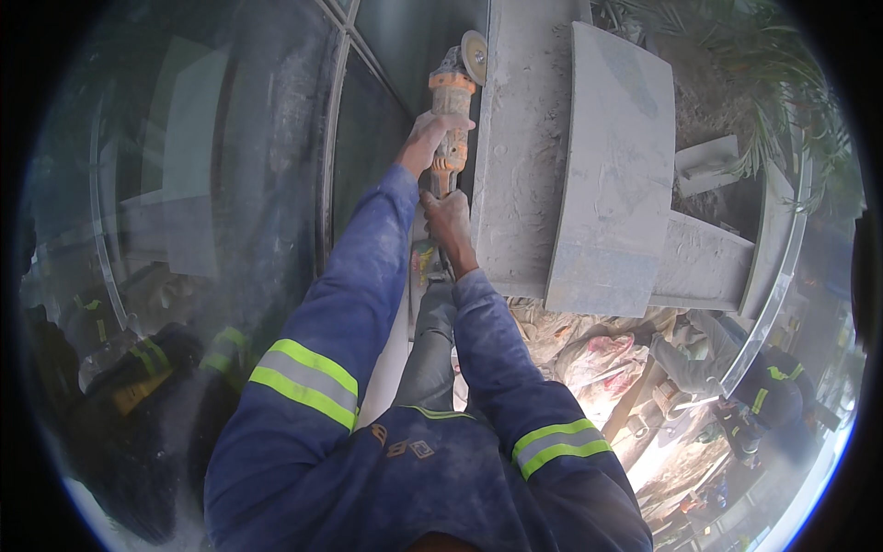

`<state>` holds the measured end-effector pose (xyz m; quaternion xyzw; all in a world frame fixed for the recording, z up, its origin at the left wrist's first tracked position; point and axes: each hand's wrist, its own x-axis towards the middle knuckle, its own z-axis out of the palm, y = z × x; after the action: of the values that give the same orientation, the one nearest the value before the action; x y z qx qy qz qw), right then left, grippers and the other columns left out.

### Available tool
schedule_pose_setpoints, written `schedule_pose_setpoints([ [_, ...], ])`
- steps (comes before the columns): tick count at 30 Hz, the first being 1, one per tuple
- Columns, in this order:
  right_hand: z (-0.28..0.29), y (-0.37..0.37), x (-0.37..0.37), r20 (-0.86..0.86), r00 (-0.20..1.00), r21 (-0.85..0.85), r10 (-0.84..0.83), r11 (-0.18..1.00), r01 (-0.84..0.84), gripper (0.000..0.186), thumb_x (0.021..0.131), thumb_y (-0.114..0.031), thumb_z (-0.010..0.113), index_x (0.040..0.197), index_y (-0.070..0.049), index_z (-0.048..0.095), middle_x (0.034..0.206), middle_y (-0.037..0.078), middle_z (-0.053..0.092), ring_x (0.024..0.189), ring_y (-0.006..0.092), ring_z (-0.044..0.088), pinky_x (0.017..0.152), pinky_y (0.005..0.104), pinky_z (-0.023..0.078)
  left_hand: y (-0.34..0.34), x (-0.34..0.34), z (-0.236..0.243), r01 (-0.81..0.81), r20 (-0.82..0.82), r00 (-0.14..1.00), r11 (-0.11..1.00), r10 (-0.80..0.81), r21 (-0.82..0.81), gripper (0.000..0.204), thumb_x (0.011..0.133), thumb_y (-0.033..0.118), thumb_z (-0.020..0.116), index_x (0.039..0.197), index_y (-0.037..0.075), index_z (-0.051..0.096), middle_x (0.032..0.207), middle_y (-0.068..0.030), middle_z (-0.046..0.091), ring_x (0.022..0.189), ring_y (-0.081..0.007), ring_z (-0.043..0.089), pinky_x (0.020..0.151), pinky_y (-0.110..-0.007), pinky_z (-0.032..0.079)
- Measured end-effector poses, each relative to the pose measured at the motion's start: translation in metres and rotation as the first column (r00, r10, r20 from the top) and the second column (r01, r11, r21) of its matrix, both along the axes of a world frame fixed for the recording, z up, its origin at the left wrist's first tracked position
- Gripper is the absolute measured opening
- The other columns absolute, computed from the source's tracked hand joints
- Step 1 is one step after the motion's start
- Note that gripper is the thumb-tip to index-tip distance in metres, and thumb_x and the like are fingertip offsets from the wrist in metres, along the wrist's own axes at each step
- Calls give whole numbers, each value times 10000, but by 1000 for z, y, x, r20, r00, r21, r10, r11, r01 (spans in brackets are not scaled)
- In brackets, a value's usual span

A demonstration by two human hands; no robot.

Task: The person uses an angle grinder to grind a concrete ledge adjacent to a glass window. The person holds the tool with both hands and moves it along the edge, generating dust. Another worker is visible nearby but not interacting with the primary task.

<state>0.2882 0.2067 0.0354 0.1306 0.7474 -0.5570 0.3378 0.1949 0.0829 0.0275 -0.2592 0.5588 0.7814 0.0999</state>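
Observation:
An orange, dust-coated angle grinder (452, 95) points up the picture, its pale disc (475, 57) beside the edge of a grey concrete ledge (520, 166). My left hand (432, 136) is closed round the grinder's body, just below the front orange collar. My right hand (446, 223) grips the grinder's rear part lower down, with the tool's tail mostly hidden under it. A dark glass panel in a metal frame (372, 87) stands just left of the tool.
A large grey slab (609, 166) lies on the right, with smaller boards (704, 161) and palm fronds (763, 110) beyond it. Dusty sacks and debris (589, 359) lie at lower right. A glass wall (138, 230) fills the left. A person in reflective-striped clothing (773, 400) shows at the right rim.

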Motion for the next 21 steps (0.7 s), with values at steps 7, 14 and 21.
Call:
schedule_pose_setpoints([
  [7,-11,3,2,35,999,55,26,998,-28,465,888,-341,779,923,103,643,748,189,701,606,279,711,593,406,557,3,0,10,37,55,998,999,-37,4,391,754,245,800,1037,34,634,865,-82,639,673,-194,657,588,-353,567],
  [14,-7,2,7,0,1000,30,-10,1000,10,396,882,-306,776,810,64,653,672,129,658,561,220,664,546,389,528,2,5,15,16,45,999,999,-17,36,409,758,264,810,1043,30,633,864,-78,633,695,-198,672,603,-355,576],
  [21,-1,2,1,3,1000,20,1,1000,-1,368,885,-272,772,759,56,665,649,104,648,527,189,631,503,380,507,3,-2,10,15,59,998,999,-17,31,396,756,246,811,1038,31,635,859,-69,628,692,-190,667,601,-352,572],
])
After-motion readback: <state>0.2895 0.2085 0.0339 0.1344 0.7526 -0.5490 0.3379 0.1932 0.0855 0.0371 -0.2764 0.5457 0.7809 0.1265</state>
